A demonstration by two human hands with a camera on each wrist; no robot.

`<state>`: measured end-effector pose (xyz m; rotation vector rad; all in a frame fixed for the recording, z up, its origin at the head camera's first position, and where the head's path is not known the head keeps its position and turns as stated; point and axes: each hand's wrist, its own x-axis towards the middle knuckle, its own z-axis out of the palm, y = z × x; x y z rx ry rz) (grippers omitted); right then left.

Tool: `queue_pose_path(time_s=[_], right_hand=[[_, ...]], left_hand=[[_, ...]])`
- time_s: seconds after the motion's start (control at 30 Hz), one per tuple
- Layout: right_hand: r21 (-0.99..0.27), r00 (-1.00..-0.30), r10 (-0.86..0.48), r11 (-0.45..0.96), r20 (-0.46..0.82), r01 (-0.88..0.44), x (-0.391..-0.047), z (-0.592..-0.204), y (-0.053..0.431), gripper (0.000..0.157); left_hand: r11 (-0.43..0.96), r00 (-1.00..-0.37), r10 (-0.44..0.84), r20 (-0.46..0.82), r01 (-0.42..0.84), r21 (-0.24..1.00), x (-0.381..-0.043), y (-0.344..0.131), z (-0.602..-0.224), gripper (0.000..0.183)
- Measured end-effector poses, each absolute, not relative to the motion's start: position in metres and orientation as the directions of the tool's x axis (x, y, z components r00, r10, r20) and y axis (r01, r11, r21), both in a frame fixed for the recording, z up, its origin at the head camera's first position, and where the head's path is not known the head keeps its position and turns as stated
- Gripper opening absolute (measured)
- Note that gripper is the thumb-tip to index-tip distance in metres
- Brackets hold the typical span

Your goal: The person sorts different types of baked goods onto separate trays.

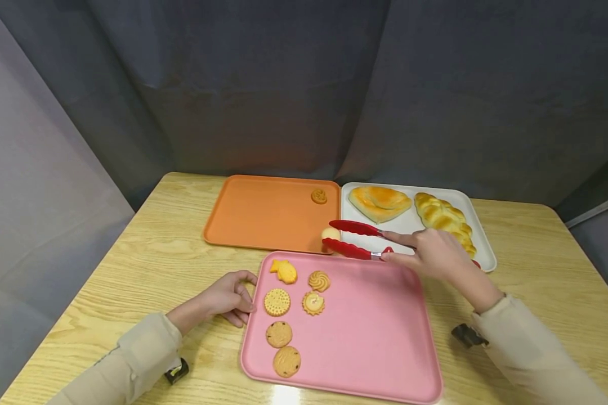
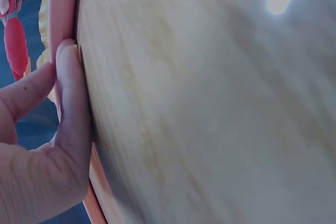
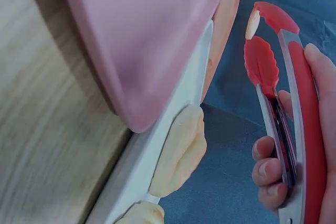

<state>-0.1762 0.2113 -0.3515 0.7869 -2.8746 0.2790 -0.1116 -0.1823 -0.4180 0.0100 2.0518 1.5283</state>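
My right hand (image 1: pixel 430 253) holds a pair of red-tipped tongs (image 3: pixel 308 129), fingers wrapped round the handles. Between the tong heads is a small round pale cookie (image 1: pixel 329 232), over the near right corner of the orange tray (image 1: pixel 263 216). My left hand (image 1: pixel 231 298) pinches the left rim of the pink tray (image 1: pixel 370 326) between thumb and fingers. On that tray lie a fish-shaped cookie (image 1: pixel 286 272), a round dotted biscuit (image 1: pixel 277 302), a swirl cookie (image 1: pixel 319 280), a scalloped cookie (image 1: pixel 313 302) and two chocolate-chip cookies, one (image 1: pixel 279 334) above the other (image 1: pixel 286 361).
One brown cookie (image 1: pixel 319 196) lies on the orange tray near its far right corner. Beside it, a white tray (image 1: pixel 478 236) bears a triangular bread (image 1: pixel 380 202) and a braided loaf (image 1: pixel 441 216). A dark curtain (image 1: pixel 263 90) hangs behind the wooden table (image 1: pixel 147 247).
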Motion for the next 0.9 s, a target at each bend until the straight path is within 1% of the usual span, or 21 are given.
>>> queue_pose_path(time_s=[0.27,0.57,0.9], right_hand=[[-0.103,-0.831,-0.510,0.835,0.222,-0.540,-0.188,-0.348,0.209,0.053],[-0.130,-0.854,-0.494,0.848,0.163,-0.515,-0.202,-0.346,0.205,0.058],[-0.095,-0.848,-0.502,0.848,0.167,-0.521,-0.216,-0.348,0.199,0.060]], left_hand=[[0.344,-0.834,0.335,-0.438,-0.324,0.881,-0.112,-0.182,-0.418,0.048],[0.349,-0.832,0.335,-0.442,-0.326,0.879,-0.112,-0.183,-0.418,0.049],[0.340,-0.835,0.340,-0.434,-0.321,0.884,-0.113,-0.183,-0.422,0.048]])
